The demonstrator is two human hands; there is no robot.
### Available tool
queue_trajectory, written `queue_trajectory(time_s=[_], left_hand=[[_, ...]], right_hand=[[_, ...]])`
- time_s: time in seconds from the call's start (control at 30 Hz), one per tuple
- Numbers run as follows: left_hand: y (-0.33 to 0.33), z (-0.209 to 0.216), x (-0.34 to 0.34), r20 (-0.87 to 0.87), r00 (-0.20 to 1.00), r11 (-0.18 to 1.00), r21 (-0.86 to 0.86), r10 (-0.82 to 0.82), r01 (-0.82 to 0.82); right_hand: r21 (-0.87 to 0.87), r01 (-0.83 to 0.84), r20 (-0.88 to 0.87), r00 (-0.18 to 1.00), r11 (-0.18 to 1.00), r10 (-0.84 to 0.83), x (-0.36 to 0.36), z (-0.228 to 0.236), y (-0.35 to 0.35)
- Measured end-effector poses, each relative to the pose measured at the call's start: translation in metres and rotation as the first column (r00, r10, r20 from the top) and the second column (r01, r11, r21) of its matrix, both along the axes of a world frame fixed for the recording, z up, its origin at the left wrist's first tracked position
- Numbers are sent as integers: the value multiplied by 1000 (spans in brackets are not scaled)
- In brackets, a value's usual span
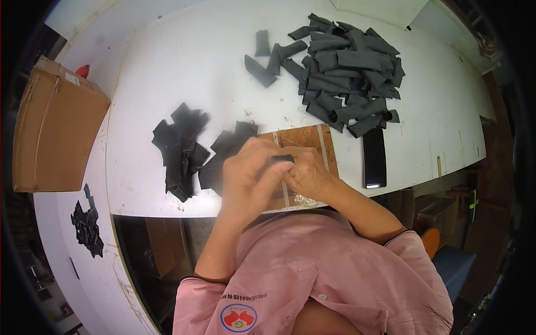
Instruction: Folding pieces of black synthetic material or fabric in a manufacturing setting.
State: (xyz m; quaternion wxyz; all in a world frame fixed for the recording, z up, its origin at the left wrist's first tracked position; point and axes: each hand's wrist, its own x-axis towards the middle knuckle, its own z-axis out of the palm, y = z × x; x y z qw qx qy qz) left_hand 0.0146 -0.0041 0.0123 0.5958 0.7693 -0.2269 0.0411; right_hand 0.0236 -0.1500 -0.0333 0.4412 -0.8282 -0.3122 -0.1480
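My left hand (245, 170) and my right hand (308, 172) meet over the front of the white table. Their fingers are closed together around a small black fabric sleeve (283, 158), of which only a short end shows between the thumbs. Under the hands lies a brown wooden board (301, 135) with pale strips across it. Beside my left hand is a small heap of flat black fabric pieces (234, 139), partly hidden by the hand. Another heap of black fabric pieces (181, 151) lies farther left.
A big pile of dark grey fabric sleeves (349, 61) covers the far right, with a few loose ones left of it. A black phone (374, 162) lies near the right front edge. At left are a cardboard box (53, 131) and more black pieces (87, 229) on a side surface.
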Motion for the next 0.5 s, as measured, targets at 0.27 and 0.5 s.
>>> queue_trajectory(time_s=[0.27,0.5], left_hand=[[-15,5,-20,-231,959,836,-485,163,-259],[2,7,-16,-217,962,246,-954,-169,-172]], right_hand=[[-263,-39,-1,999,964,40,2,37,-5],[-350,-128,-62,992,928,113,7,55,-5]])
